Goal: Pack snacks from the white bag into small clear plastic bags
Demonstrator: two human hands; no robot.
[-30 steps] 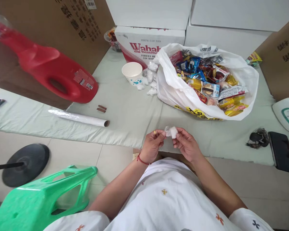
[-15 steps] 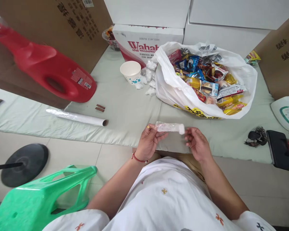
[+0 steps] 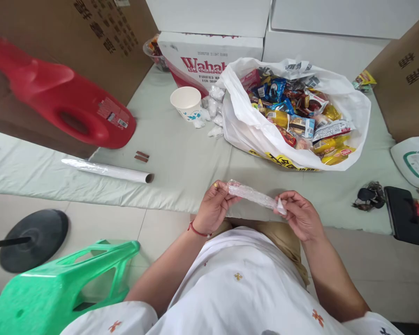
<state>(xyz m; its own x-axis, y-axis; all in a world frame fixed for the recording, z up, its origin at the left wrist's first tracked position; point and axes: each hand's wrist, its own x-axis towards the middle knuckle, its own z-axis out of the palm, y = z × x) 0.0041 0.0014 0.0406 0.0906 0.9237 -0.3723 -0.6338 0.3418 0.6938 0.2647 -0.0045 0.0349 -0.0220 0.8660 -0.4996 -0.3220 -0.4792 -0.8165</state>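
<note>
Near the table's front edge, my left hand point(image 3: 214, 204) pinches one end of a long, narrow clear plastic wrapper point(image 3: 252, 194). My right hand point(image 3: 298, 211) grips its other end, where a white tip point(image 3: 281, 206) sticks out. Between the hands the wrapper runs taut and slopes down to the right. What kind of item is inside, if any, I cannot make out. Beyond my hands stands a white plastic bag point(image 3: 246, 128) full of packaged snacks point(image 3: 302, 125). A paper cup point(image 3: 186, 104) and several small plastic-wrapped white bundles point(image 3: 214, 109) sit left of the bag.
On the left lie a red jug point(image 3: 87, 118), a white tube point(image 3: 108, 170) and two brown strips point(image 3: 142, 157). A black phone point(image 3: 402, 216) and dark tangled item point(image 3: 368, 196) are at right. Boxes point(image 3: 212, 56) line the back. A green stool point(image 3: 56, 288) stands below.
My right hand has closed on the wrapper's white end and moved right and slightly down. The wrapper now looks longer and slants. The camera view has shifted a little.
</note>
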